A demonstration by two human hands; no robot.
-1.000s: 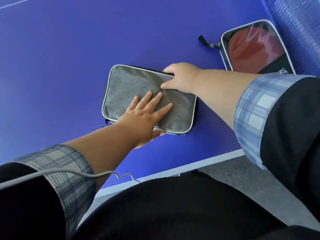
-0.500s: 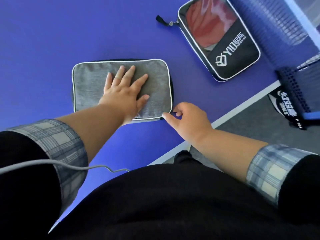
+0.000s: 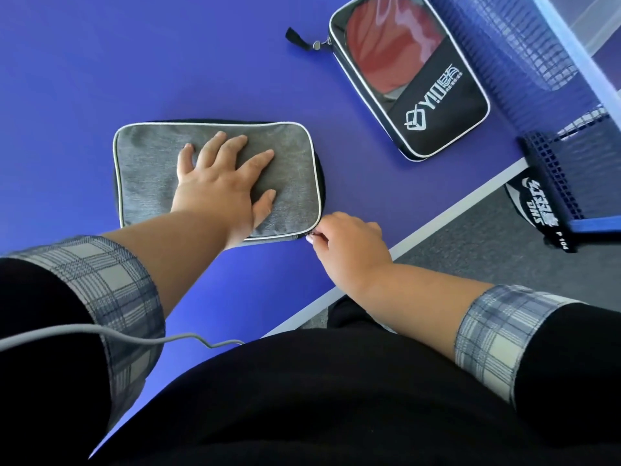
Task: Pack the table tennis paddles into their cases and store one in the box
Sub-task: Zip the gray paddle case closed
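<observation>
Pressing grey case with left hand, red paddle inside black case

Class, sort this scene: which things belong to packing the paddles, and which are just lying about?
Job: grey case, pressed by left hand; zip pull, pinched by right hand; black case showing red paddle.
Lying about: net; net clamp; grey cable.

Black case: "YID"; net clamp: "P 104".
</observation>
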